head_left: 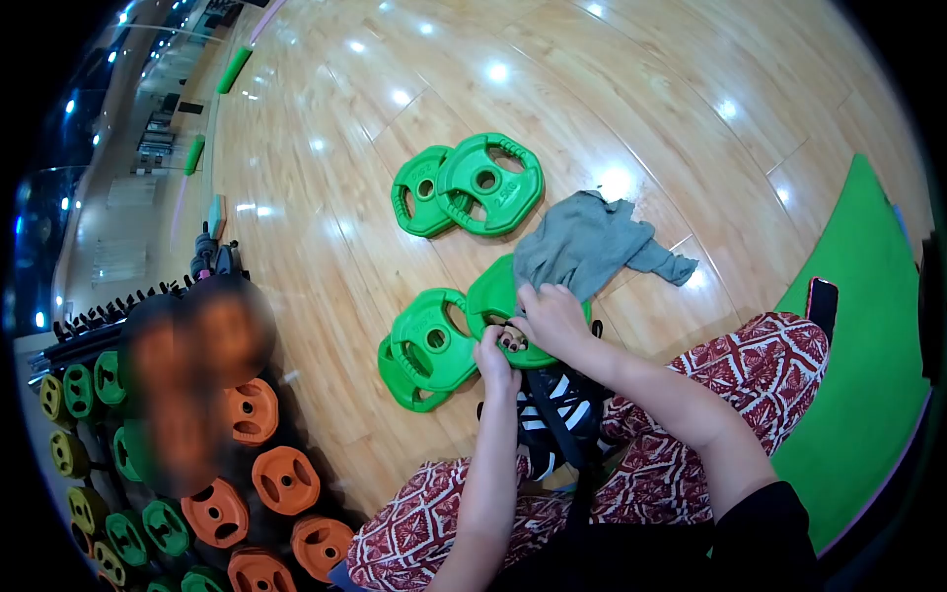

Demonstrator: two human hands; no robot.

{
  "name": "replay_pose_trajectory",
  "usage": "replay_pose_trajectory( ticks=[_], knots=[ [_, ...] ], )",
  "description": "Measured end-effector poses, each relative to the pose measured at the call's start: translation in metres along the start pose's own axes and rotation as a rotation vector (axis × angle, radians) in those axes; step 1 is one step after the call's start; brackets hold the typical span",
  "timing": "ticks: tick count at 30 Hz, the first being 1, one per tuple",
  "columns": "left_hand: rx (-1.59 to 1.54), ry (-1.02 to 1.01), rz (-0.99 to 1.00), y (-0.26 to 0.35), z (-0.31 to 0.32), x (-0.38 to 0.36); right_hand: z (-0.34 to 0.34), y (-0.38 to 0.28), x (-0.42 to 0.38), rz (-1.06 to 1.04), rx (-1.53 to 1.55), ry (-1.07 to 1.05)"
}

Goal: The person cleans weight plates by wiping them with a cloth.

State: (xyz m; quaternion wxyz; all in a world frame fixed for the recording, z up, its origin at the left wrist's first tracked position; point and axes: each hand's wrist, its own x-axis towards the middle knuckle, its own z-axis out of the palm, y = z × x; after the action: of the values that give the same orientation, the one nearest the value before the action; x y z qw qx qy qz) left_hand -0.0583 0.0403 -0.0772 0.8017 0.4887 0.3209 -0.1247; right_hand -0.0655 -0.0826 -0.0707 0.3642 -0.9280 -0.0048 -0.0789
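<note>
My left hand (496, 359) is closed around the grip slot of a green weight plate (485, 293), its dark-nailed fingertips showing through the opening. Close beside it, my right hand (554, 320) is curled against the same plate; what its fingers hold, if anything, is hidden. A crumpled grey-green cloth (587, 242) spreads from the plate's upper right edge across the floor, touching or almost touching my right hand. Just left of my hands, another green plate (459, 347) rests on a further green plate (400, 387). Farther ahead, a green plate (505, 205) overlaps one more plate (412, 219).
I sit on the wooden floor (651, 89), with a black-and-white shoe (560, 405) below my hands. On the right are a green mat (838, 395) and a phone (821, 302). A rack of orange plates (286, 481) and smaller green plates (166, 527) stands at left.
</note>
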Motion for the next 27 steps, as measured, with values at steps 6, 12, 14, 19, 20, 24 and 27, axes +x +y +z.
replay_pose_trajectory(
  ticks=[6,12,14,19,20,24,27],
  knots=[
    [0.084,-0.005,0.063,0.002,0.008,-0.007,0.012,0.018,-0.01,0.015,0.295,0.269],
    [0.048,-0.013,0.081,0.003,0.01,-0.008,-0.002,0.042,0.016,0.283,0.533,0.007],
    [0.004,-0.069,0.062,0.005,0.008,-0.009,-0.014,0.033,0.026,0.245,0.392,-0.15],
    [0.032,-0.079,0.096,0.005,0.008,-0.01,-0.022,0.003,0.058,0.141,-0.092,-0.452],
    [0.032,-0.089,0.092,0.004,0.008,-0.009,-0.021,-0.002,0.064,0.085,-0.246,-0.497],
    [-0.016,-0.106,0.053,0.005,0.007,-0.008,-0.001,-0.005,0.073,-0.08,-0.578,-0.521],
    [-0.004,-0.107,0.037,0.006,0.009,-0.009,0.009,-0.001,0.072,-0.098,-0.611,-0.505]
  ],
)
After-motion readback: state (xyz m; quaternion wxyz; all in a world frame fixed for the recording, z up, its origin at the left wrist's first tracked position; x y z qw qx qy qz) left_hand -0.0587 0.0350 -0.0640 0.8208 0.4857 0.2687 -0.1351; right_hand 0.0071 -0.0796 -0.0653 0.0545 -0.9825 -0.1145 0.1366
